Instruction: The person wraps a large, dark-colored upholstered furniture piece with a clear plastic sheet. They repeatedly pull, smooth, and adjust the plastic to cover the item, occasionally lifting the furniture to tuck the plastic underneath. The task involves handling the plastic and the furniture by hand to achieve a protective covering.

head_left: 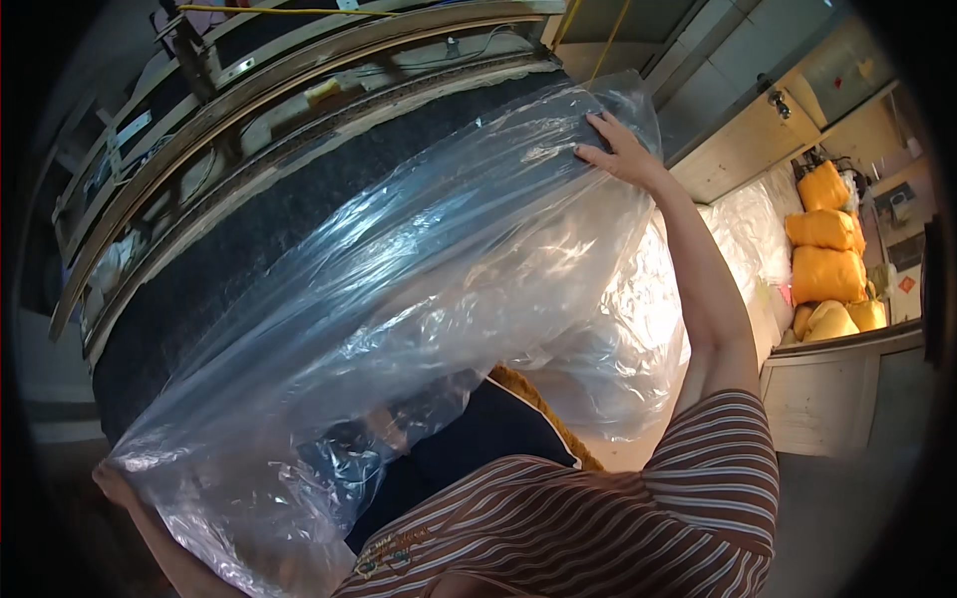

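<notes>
**Head view: both hands on a big clear plastic bag over a dark cushion**

Head camera looks down and the clear plastic bag (399,299) fills the middle of the picture, crinkled and shiny, drawn over a large dark fabric cushion (249,239) that runs from seven o'clock up to one o'clock. Right hand (618,149) is up at one o'clock, arm stretched out, fingers (596,127) spread flat and pressing on the top edge of the bag. Left hand (115,483) is down at eight o'clock, at the bag's lower corner, touching the plastic; how its fingers lie, I cannot tell, the bag covers them. Behind the cushion, at eleven o'clock, sits a wooden furniture frame (249,90) with curved rails. Over at three o'clock, well apart from the hands, a stack of orange-yellow filled sacks (825,249). Below them stands a pale table (827,389). The person's striped shirt (598,528) shows at six o'clock.
</notes>
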Action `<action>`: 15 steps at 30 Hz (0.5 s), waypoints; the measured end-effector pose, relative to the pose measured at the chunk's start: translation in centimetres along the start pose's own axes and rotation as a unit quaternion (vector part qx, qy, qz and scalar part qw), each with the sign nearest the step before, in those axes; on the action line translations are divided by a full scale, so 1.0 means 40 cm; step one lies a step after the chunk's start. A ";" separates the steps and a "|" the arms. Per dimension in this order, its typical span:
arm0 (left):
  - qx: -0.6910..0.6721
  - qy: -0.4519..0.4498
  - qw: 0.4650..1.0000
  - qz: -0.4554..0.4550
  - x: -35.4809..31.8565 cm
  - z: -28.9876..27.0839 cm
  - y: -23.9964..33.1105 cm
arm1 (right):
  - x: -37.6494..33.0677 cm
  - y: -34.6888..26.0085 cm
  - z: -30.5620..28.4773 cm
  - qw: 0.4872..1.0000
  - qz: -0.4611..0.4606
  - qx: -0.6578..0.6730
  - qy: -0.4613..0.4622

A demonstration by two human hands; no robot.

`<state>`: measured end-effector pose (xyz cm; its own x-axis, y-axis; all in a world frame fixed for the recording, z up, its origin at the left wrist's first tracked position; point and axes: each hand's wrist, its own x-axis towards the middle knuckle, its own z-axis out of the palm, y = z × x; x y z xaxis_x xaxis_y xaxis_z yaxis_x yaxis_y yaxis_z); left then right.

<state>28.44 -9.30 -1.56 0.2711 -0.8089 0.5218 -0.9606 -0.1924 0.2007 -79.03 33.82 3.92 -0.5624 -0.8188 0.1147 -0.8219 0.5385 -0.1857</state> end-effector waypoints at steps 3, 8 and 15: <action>0.015 -0.015 1.000 -0.005 0.000 0.017 -0.006 | 0.071 -0.051 -0.062 0.957 0.132 0.244 -0.083; 0.059 0.013 0.990 0.124 0.078 0.014 -0.039 | 0.180 -0.010 0.078 0.984 0.165 -0.014 0.057; -0.145 -0.035 0.987 -0.051 0.061 -0.006 -0.083 | 0.170 -0.172 0.029 0.965 -0.175 0.028 0.195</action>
<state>32.30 -10.50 -0.77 0.3503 -0.8322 0.4299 -0.8675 -0.1151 0.4840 -77.09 24.30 4.84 -0.2520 -0.8051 0.5369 -0.9675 0.2227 -0.1200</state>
